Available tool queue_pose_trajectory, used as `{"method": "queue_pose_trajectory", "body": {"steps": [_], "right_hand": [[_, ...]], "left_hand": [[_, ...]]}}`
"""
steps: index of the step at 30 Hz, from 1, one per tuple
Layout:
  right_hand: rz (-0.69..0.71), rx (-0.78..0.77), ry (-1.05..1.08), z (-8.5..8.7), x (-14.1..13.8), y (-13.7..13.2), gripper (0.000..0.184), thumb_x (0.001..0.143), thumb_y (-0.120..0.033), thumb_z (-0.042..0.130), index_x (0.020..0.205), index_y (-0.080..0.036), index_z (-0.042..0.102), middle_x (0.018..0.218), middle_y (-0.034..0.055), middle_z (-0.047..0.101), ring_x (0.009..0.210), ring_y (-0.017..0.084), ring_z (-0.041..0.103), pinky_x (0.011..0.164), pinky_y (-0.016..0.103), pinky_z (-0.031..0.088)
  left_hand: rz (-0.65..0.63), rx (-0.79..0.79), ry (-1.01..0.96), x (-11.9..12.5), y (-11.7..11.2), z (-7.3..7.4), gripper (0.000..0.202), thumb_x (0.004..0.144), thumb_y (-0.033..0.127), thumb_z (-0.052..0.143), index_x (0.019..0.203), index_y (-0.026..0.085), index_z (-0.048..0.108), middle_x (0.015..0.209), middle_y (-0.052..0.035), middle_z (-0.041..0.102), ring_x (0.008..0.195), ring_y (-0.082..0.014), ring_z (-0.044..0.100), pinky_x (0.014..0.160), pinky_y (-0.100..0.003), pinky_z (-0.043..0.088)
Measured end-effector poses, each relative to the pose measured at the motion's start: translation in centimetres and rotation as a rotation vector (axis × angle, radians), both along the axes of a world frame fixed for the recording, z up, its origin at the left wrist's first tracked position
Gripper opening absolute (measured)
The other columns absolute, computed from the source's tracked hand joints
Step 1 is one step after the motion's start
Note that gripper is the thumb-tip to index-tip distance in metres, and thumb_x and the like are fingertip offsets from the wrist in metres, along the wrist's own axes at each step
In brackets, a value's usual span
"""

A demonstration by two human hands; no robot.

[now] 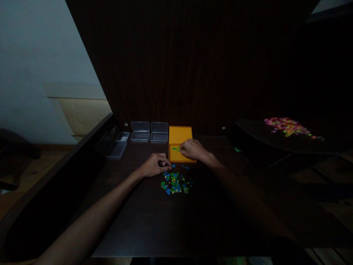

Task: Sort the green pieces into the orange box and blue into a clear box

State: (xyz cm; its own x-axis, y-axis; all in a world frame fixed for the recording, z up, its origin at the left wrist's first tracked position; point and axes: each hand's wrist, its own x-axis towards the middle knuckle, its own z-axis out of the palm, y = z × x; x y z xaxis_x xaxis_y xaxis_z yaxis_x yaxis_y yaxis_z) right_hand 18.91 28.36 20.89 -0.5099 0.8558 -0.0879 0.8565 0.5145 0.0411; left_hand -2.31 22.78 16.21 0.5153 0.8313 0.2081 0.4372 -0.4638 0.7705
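My right hand [193,149] is over the lower half of an open yellow box [180,135], fingertips pinched together and pointing down. What they hold, if anything, is hidden. Several small green toy bricks [174,148] lie in the box beside those fingertips. To the left of the box's front corner, my left hand [156,165] rests low with thumb and fingers curled together. A small blue brick [173,166] is at its fingertips; whether it is gripped I cannot tell. Just in front of both hands spreads a loose pile of blue, green, yellow and white bricks [177,183].
Two clear plastic cases [140,137] [159,137] stand open left of the yellow box. Another clear open case [117,149] is by the raised left side panel [68,176]. On a dark surface at right lies a heap of pink and yellow pieces [288,126]. A dark panel [176,66] rises behind.
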Motion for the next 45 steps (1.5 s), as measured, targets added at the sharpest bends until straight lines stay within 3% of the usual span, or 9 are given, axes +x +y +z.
{"method": "queue_pose_trajectory", "body": {"steps": [9, 11, 15, 20, 23, 26, 33, 45], "right_hand": [[-0.031, 0.040, 0.084, 0.4, 0.2, 0.0, 0.027, 0.084, -0.025, 0.052, 0.101, -0.020, 0.073, 0.099, 0.0108, 0.072, 0.086, 0.020, 0.065, 0.068, 0.024, 0.041], [0.055, 0.012, 0.163, 1.0, 0.0, -0.3, 0.025, 0.081, -0.023, 0.054, 0.096, -0.020, 0.074, 0.089, 0.0077, 0.073, 0.077, 0.017, 0.063, 0.064, 0.023, 0.038], [0.314, -0.182, 0.274, 2.1, -0.7, -1.5, 0.023, 0.075, -0.016, 0.060, 0.091, -0.019, 0.076, 0.075, 0.0015, 0.070, 0.062, 0.011, 0.057, 0.058, 0.020, 0.035], [0.425, -0.258, 0.160, 2.1, -1.7, -2.6, 0.024, 0.076, -0.019, 0.062, 0.095, -0.022, 0.076, 0.076, 0.0010, 0.071, 0.065, 0.013, 0.057, 0.058, 0.021, 0.034], [0.437, -0.228, 0.117, 1.5, -2.1, -2.7, 0.022, 0.077, -0.020, 0.060, 0.092, -0.022, 0.076, 0.078, 0.0018, 0.071, 0.070, 0.015, 0.059, 0.059, 0.023, 0.034], [0.434, -0.214, 0.092, 0.9, -2.2, -2.6, 0.021, 0.077, -0.019, 0.058, 0.089, -0.021, 0.075, 0.079, 0.0021, 0.071, 0.072, 0.016, 0.060, 0.060, 0.023, 0.034], [0.412, -0.230, 0.083, 0.3, -2.4, -2.4, 0.019, 0.076, -0.019, 0.057, 0.087, -0.021, 0.072, 0.082, 0.0020, 0.070, 0.075, 0.016, 0.060, 0.062, 0.024, 0.034], [0.381, -0.247, 0.045, 0.9, -2.4, -2.7, 0.022, 0.076, -0.021, 0.060, 0.094, -0.022, 0.072, 0.088, 0.0021, 0.071, 0.082, 0.017, 0.062, 0.065, 0.023, 0.037]], "left_hand": [[-0.022, 0.005, 0.017, -0.1, -0.2, 0.2, 0.014, 0.075, 0.025, 0.065, 0.076, 0.015, 0.075, 0.066, -0.0006, 0.054, 0.060, -0.0103, 0.049, 0.057, -0.022, 0.037], [-0.032, -0.006, 0.006, -0.1, -0.2, 0.4, 0.014, 0.073, 0.022, 0.063, 0.077, 0.015, 0.075, 0.066, -0.0006, 0.054, 0.060, -0.0105, 0.049, 0.057, -0.022, 0.038], [-0.048, -0.062, -0.040, -0.5, 0.1, 0.6, 0.017, 0.072, 0.018, 0.057, 0.080, 0.014, 0.073, 0.068, -0.0013, 0.058, 0.064, -0.0118, 0.051, 0.061, -0.023, 0.040], [-0.144, -0.139, -0.033, -1.6, 0.6, 1.3, 0.008, 0.066, 0.014, 0.058, 0.069, 0.014, 0.064, 0.065, 0.0007, 0.057, 0.063, -0.0111, 0.049, 0.062, -0.022, 0.039], [-0.274, -0.129, 0.023, -2.2, 0.6, 1.9, 0.008, 0.064, 0.011, 0.059, 0.069, 0.014, 0.064, 0.069, 0.0002, 0.056, 0.065, -0.0112, 0.049, 0.062, -0.023, 0.039], [-0.325, -0.119, 0.069, -2.4, 0.5, 2.1, 0.013, 0.061, 0.008, 0.059, 0.070, 0.015, 0.066, 0.072, -0.0006, 0.057, 0.066, -0.0114, 0.048, 0.061, -0.022, 0.038], [-0.328, -0.100, 0.118, -2.3, 0.5, 1.5, 0.014, 0.061, 0.007, 0.060, 0.070, 0.014, 0.067, 0.073, -0.0007, 0.059, 0.066, -0.0110, 0.048, 0.059, -0.022, 0.037], [-0.321, -0.079, 0.143, -2.3, 0.7, 1.2, 0.012, 0.063, 0.010, 0.063, 0.074, 0.013, 0.066, 0.072, 0.0015, 0.055, 0.065, -0.0089, 0.046, 0.059, -0.020, 0.036]]}}
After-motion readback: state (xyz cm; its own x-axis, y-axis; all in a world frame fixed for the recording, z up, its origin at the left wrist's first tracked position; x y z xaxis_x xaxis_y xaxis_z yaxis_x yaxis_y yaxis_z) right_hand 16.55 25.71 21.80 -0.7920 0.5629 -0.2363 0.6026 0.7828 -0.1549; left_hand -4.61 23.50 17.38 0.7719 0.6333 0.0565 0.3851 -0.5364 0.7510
